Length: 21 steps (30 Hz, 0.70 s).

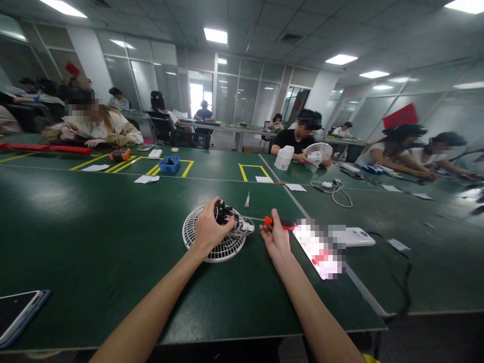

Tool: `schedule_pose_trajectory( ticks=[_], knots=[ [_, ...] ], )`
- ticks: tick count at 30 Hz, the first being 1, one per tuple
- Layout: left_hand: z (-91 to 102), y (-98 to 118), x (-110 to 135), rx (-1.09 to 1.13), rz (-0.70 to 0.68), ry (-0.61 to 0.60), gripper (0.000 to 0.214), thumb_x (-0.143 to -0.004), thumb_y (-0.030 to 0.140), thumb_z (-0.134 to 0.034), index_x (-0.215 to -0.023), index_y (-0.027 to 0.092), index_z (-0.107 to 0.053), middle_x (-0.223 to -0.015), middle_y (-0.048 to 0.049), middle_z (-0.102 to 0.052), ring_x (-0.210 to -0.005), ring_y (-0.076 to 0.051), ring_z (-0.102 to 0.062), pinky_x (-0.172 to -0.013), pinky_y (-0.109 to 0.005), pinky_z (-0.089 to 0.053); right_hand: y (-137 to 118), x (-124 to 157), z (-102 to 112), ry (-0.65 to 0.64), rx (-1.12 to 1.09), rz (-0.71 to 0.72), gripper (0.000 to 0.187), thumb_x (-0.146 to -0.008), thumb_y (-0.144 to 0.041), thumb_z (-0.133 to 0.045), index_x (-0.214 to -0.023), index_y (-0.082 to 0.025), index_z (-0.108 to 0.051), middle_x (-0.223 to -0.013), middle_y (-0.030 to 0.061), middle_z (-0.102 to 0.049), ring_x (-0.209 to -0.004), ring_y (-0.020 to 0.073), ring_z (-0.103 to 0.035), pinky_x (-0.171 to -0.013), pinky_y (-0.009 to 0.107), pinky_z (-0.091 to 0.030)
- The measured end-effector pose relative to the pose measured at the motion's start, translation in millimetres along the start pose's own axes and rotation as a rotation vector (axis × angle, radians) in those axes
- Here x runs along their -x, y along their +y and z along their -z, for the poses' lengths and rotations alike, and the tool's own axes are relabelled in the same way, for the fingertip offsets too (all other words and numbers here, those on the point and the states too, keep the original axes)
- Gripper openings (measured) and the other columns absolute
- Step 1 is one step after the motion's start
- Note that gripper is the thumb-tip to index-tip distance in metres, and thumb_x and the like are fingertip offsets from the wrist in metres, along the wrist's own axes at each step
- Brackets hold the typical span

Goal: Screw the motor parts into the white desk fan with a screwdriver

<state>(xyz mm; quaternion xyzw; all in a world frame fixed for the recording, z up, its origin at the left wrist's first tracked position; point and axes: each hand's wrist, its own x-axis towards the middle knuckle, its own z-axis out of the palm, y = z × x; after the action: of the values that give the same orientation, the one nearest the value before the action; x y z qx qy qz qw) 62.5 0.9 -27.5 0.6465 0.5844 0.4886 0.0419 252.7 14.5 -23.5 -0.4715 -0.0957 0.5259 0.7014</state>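
A white round fan grille (221, 252) lies on the green table with a dark fan motor (224, 210) on top of it. My left hand (207, 227) is wrapped round the motor, fingers on its far side and thumb nearer me. A red and black screwdriver (282, 223) is held in my right hand (277, 236), its thin shaft pointing left at the white part (244, 227) beside the motor. Whether the tip touches a screw there is too small to tell. Just beyond the grille lies a small pointed whitish piece (247, 200).
A lit phone (317, 252) lies right of my right hand, near a white device (355, 237) with a cable. Another phone (20, 312) is at the left edge. A blue bin (169, 164) stands farther back. Across the table a person (298, 138) holds another fan.
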Motion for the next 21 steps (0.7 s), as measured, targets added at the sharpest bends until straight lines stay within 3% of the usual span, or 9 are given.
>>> schedule_pose_trajectory(
  ticks=[14,21],
  knots=[
    [-1.3,-2.7,0.1,0.010,-0.006,0.011,0.065,-0.080,0.043,-0.071,-0.137,0.017,-0.053,-0.130,-0.0145,-0.066,-0.117,-0.032,-0.066,-0.103,-0.047,-0.053,-3.0,6.5,-4.2,-0.065,-0.086,0.013,0.033,-0.078,-0.034,-0.087,-0.072,-0.019,-0.057,-0.055,-0.0056,-0.061,-0.049,0.0080,-0.057,-0.048,0.017,-0.052],
    [-2.2,-2.5,0.0,0.005,-0.008,0.012,0.065,-0.080,0.043,-0.070,-0.137,0.016,-0.053,-0.130,-0.0150,-0.065,-0.117,-0.032,-0.065,-0.102,-0.048,-0.053,-4.2,4.6,-4.3,-0.071,-0.082,-0.025,0.036,-0.082,-0.044,-0.081,-0.074,-0.020,-0.056,-0.056,-0.0058,-0.061,-0.047,0.0075,-0.054,-0.043,0.017,-0.047]
  ],
)
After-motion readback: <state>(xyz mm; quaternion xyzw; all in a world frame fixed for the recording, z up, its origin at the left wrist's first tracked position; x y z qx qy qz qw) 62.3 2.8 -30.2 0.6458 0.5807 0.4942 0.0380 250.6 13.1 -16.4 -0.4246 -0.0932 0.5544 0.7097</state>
